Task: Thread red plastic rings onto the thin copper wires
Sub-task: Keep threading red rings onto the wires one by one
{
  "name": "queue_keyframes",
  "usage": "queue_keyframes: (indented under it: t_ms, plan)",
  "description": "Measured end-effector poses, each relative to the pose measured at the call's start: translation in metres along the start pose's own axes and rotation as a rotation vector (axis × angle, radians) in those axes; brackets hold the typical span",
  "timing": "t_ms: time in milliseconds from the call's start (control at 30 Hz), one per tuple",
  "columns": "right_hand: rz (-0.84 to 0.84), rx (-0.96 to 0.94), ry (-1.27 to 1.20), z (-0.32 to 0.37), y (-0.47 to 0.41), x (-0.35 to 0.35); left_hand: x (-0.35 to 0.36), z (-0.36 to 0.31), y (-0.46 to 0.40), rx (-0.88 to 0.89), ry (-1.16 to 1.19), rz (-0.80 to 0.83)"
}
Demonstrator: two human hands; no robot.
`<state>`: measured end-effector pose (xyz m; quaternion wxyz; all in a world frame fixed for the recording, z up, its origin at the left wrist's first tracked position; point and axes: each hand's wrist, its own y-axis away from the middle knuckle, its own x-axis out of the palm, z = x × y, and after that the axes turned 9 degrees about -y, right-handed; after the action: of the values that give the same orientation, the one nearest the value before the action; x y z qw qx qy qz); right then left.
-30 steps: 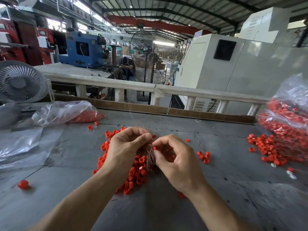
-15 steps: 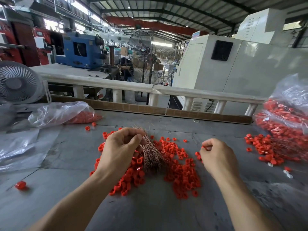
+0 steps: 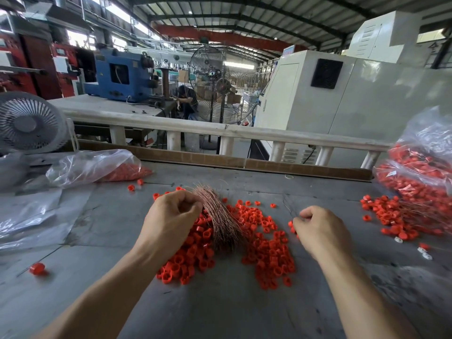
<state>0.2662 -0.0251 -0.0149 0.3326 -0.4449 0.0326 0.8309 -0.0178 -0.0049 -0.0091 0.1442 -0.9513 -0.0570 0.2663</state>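
A heap of loose red plastic rings [image 3: 266,243] lies in the middle of the grey table [image 3: 220,309]. A bundle of thin copper wires [image 3: 221,216] stands slanted in the heap. My left hand [image 3: 171,217] grips the bundle's left side with curled fingers. My right hand [image 3: 320,228] is apart from the bundle, to the right of the heap, fingers curled. It pinches a single thin wire [image 3: 289,207] that sticks up and to the left from its fingertips. A red ring [image 3: 291,224] sits right at those fingertips.
A clear bag of red rings [image 3: 97,167] lies at the back left beside a desk fan [image 3: 27,123]. A large bag [image 3: 425,152] and a spread of rings on wires [image 3: 396,216] fill the right. One ring on a wire [image 3: 37,268] lies front left. A white rail [image 3: 220,129] lines the far edge.
My right hand has left the wire bundle and moved right across the table, uncovering the right half of the ring heap. My left hand stays on the bundle.
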Motion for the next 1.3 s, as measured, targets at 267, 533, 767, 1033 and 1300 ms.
queue_keyframes:
  t_ms: [267,533,767,1033,1300]
  plan:
    - [0.099,-0.379,-0.347,0.037,0.04,0.009,-0.012,0.005,-0.004,0.03,-0.369,0.009]
    - [0.195,-0.417,-0.262,0.045,0.052,0.019,-0.016,0.004,0.0,0.074,-0.589,0.026]
    - [0.32,-0.542,-0.326,0.045,0.055,0.015,-0.017,0.007,0.0,0.102,-0.649,0.033]
    - [0.309,-0.59,-0.316,0.047,0.061,0.013,-0.01,0.013,-0.003,0.102,-0.68,-0.043]
    - [0.239,-0.549,-0.343,0.05,0.065,0.012,0.002,0.015,-0.011,0.094,-0.744,-0.106]
